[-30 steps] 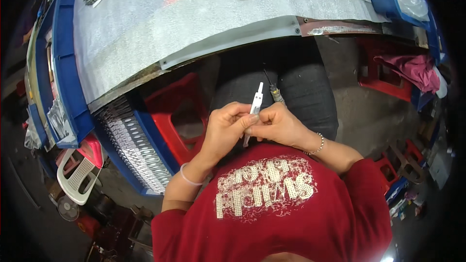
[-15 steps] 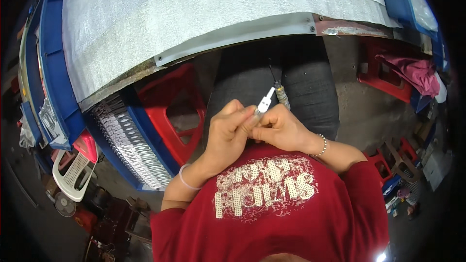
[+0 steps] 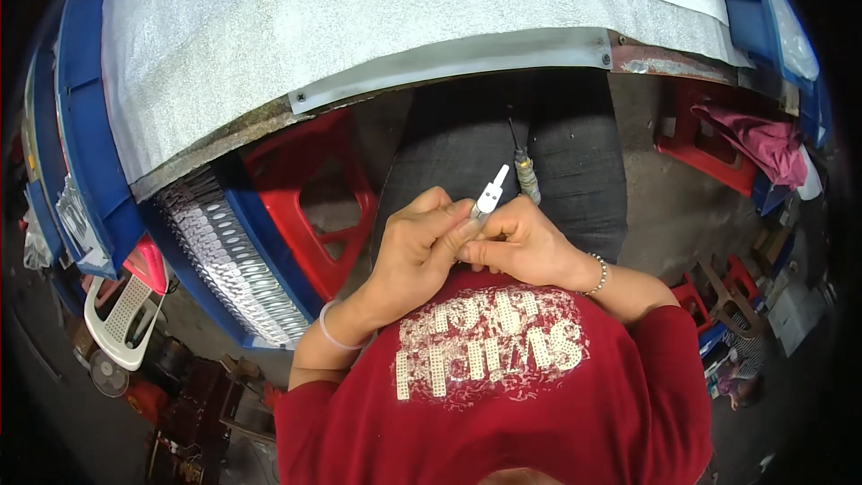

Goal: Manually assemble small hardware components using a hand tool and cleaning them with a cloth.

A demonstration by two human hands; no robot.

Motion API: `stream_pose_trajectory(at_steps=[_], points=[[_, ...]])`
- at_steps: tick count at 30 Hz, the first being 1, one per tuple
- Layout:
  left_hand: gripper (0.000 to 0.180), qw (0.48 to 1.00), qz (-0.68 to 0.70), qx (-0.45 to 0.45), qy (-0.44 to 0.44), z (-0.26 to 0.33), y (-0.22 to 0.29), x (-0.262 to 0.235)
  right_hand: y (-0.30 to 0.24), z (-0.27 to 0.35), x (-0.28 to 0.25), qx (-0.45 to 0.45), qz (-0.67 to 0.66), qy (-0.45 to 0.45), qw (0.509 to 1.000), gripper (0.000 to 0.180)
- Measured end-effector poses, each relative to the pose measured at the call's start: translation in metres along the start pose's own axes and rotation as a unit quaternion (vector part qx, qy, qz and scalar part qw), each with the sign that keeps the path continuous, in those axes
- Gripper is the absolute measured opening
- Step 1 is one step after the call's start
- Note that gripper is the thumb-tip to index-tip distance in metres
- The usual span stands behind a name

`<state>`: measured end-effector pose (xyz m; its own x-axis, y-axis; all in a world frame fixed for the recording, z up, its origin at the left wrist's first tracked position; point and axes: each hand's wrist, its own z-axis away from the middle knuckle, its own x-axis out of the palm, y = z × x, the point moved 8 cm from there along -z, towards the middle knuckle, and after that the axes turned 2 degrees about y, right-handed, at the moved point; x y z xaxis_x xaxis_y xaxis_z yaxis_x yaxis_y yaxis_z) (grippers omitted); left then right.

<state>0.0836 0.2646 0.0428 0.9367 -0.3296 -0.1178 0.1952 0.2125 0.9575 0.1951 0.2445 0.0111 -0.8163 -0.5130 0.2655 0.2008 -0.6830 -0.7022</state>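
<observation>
Above my lap, my left hand [image 3: 424, 241] is closed, its thumb and fingers pinching a small silver metal piece [image 3: 489, 196] with dark holes and a narrow tab pointing away from me. The piece's lower part is hidden by the fingers. My right hand [image 3: 521, 238] is closed against the left, its thumb and index finger bent together near the piece's lower end; what they grip is hidden. Just beyond the right knuckles is a tool with a taped, worn handle [image 3: 528, 180] and a thin dark shaft. I cannot tell whether it lies on my thigh or is tucked in the hand.
Ahead is a table covered with grey-white foam sheet [image 3: 359, 27], its metal-strip edge before my knees. A blue tray [image 3: 278, 260] of stacked shiny metal parts stands at left, beside a red stool [image 3: 314, 202]. Another red stool [image 3: 700, 148] with a maroon cloth [image 3: 759, 144] is at right.
Both hands hold nearly the same place and grip. The metal piece has shifted very slightly; the view has turned a little, so the surroundings sit slightly differently.
</observation>
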Motion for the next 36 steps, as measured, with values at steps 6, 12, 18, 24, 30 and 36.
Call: stream_pose_trajectory(at_steps=[6,12,18,24,30,36], points=[[0.012,0.999,0.006,-0.038,-0.025,0.005,-0.004,-0.002,-0.003,0.000,0.005,0.016,-0.007,-0.008,1.000,0.018],[0.014,0.999,0.005,-0.038,-0.031,0.009,-0.009,-0.003,-0.003,-0.001,0.007,0.034,-0.003,-0.016,0.999,0.020],[0.013,1.000,-0.009,-0.003,-0.029,0.011,-0.006,-0.004,0.004,0.001,0.009,0.041,0.000,-0.021,0.999,0.021],[0.016,0.999,-0.011,-0.041,-0.005,0.006,-0.008,-0.008,0.004,-0.006,0.004,0.031,0.001,-0.017,0.999,0.020],[0.017,0.999,-0.039,-0.012,0.030,-0.006,-0.013,-0.015,0.011,-0.024,0.003,0.068,-0.065,-0.015,0.995,0.020],[0.013,1.000,-0.027,0.013,-0.002,-0.001,-0.009,-0.018,0.012,-0.022,0.008,0.061,-0.050,-0.021,0.997,0.021]])
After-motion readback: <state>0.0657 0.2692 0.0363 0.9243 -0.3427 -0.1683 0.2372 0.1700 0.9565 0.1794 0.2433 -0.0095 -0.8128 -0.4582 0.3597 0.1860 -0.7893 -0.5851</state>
